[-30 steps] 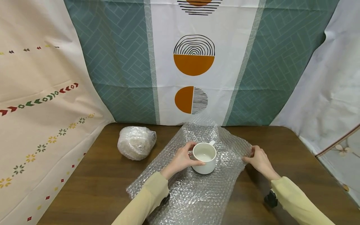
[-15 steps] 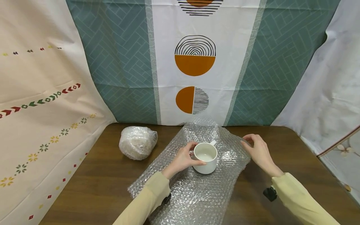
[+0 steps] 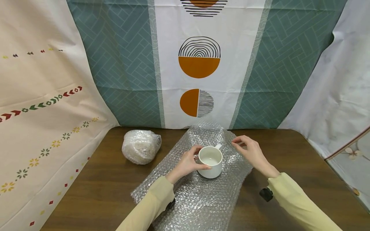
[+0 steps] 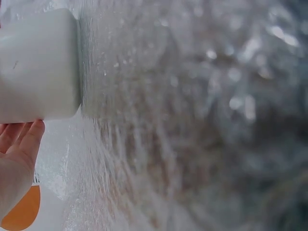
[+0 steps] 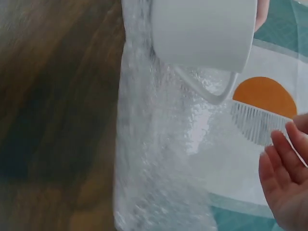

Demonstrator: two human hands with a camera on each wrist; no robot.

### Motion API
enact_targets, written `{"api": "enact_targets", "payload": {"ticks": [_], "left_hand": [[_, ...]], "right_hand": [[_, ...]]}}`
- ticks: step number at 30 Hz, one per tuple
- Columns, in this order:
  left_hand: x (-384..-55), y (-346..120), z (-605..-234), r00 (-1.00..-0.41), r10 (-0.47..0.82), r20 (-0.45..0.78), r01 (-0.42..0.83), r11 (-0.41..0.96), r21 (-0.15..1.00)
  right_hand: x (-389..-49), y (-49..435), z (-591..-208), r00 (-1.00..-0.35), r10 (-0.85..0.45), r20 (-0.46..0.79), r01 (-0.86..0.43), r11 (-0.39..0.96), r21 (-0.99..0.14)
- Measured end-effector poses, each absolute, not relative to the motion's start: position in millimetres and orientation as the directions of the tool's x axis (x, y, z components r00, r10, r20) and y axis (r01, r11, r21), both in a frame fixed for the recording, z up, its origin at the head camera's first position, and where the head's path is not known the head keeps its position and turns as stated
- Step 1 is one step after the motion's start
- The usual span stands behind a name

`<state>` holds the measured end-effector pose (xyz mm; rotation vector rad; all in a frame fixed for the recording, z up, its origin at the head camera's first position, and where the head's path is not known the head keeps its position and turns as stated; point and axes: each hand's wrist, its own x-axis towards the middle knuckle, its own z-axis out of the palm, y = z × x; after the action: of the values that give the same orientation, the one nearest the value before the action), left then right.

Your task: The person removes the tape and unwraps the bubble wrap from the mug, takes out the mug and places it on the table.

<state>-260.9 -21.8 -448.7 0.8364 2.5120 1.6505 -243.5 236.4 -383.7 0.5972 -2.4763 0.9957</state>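
Note:
A white mug (image 3: 210, 162) stands upright on a sheet of bubble wrap (image 3: 202, 205), its handle pointing to the back right. My left hand (image 3: 188, 163) grips the mug from its left side, thumb across the front and fingers round the far left. In the left wrist view those fingers reach along the side of the mug (image 4: 41, 67). Over the right part of the sheet hovers my right hand (image 3: 250, 152), fingers loosely bent with nothing in them. The right wrist view has that hand (image 5: 288, 178) apart from the mug (image 5: 202, 33).
At the back left of the brown wooden table (image 3: 101, 179) sits a rounded bundle (image 3: 141, 147) in clear wrap. The bubble wrap runs from the front edge up against the back curtain (image 3: 133, 70). Patterned cloths hang at both sides.
My right hand has let go of the bubble wrap's right edge and moved up and left, towards the mug. The left hand and the mug have stayed in place.

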Motion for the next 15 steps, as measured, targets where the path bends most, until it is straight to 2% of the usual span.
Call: {"api": "enact_targets", "payload": {"ticks": [7, 11, 15], "left_hand": [[-260, -22, -449, -0.858, 0.444, 0.258, 0.413, 0.297, 0.861], [-260, -22, -449, -0.859, 0.444, 0.252, 0.410, 0.303, 0.860], [-260, -22, -448, -0.856, 0.447, 0.260, 0.419, 0.305, 0.855]], "right_hand": [[-258, 234, -398, -0.914, -0.285, 0.290, -0.404, 0.555, -0.727], [-266, 227, -405, -0.916, -0.335, 0.221, -0.371, 0.495, -0.786], [-272, 219, -412, -0.907, -0.370, 0.202, -0.362, 0.439, -0.822]]}}
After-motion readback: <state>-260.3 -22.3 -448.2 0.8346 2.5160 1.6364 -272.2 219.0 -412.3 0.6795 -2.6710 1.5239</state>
